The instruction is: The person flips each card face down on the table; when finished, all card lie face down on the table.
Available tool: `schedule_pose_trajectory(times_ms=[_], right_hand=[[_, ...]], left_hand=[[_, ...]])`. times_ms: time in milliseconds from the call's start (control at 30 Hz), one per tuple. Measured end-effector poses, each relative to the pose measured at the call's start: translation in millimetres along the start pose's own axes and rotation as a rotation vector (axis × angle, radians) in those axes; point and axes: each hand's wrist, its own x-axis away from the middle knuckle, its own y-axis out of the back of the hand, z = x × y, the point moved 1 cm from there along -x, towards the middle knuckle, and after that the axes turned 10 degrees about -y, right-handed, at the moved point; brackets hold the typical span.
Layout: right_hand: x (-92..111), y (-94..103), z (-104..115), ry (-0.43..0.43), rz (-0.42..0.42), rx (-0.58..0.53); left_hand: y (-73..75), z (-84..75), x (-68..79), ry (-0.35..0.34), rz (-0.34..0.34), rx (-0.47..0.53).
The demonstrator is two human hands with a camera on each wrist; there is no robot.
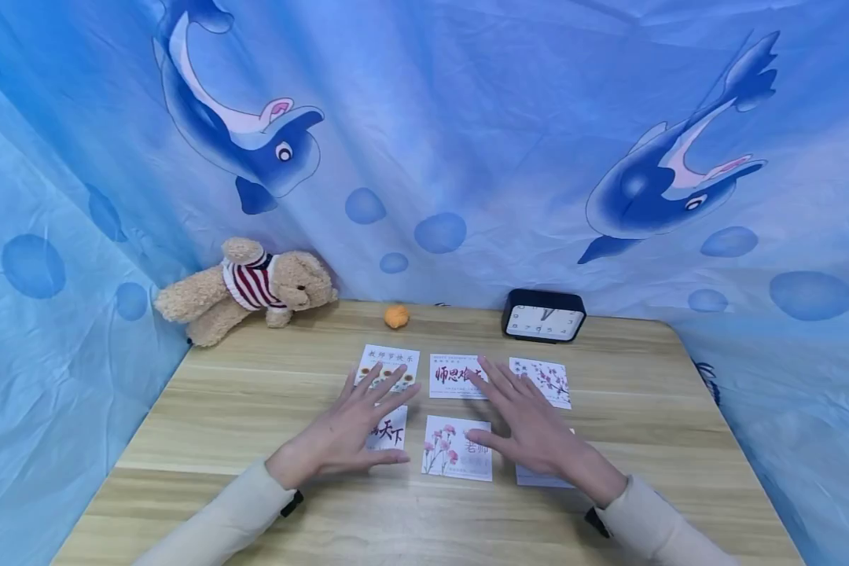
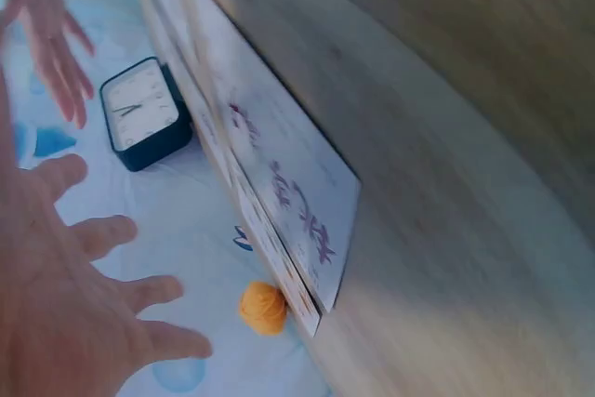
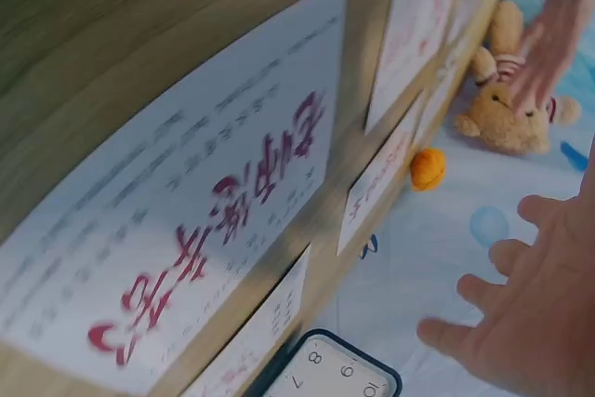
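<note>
Several printed cards lie in two rows on the wooden table. My left hand [image 1: 354, 432], fingers spread, is over the left side, partly covering the sunflower card [image 1: 387, 357] and a red-lettered card [image 1: 394, 431] nearer me. Over the right side is my right hand [image 1: 541, 424], also spread and holding nothing. It partly hides the back middle red-lettered card [image 1: 447, 379], the pink carnation card [image 1: 444, 450], the blossom-branch card [image 1: 553, 383] and a mostly covered front right card [image 1: 541, 479]. Both wrist views show the hands raised above the cards, palms empty.
A teddy bear [image 1: 255, 287] in a striped sweater lies at the back left. Along the back edge sit a small orange ball [image 1: 396, 317] and a black-framed clock [image 1: 545, 316]. A blue dolphin-print curtain [image 1: 424, 141] hangs behind the table [image 1: 205, 440].
</note>
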Motion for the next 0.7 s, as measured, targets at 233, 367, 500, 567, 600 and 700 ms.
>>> schedule_pose_trajectory(times_ms=[233, 367, 500, 567, 600, 700], right_hand=[[-10.0, -0.6, 6.1, -0.030, -0.015, -0.305], [-22.1, -4.9, 10.3, -0.101, -0.008, -0.512], [-40.4, -10.3, 15.2, -0.192, 0.035, -0.727], [-51.2, -13.5, 18.2, -0.246, 0.075, -0.826], [-56.7, -14.9, 20.0, -0.269, 0.094, -0.865], [-72.1, -18.7, 25.6, -0.352, 0.164, -1.006]], left_hand=[[7.2, 5.4, -0.5, 0.117, -0.051, 0.282], [10.3, 13.7, -3.0, 0.221, -0.134, 0.409], [10.6, 25.6, -3.5, 0.326, -0.253, 0.477], [10.1, 32.0, -3.2, 0.367, -0.309, 0.495], [9.9, 35.0, -3.2, 0.389, -0.329, 0.501], [9.8, 43.0, -3.5, 0.447, -0.369, 0.532]])
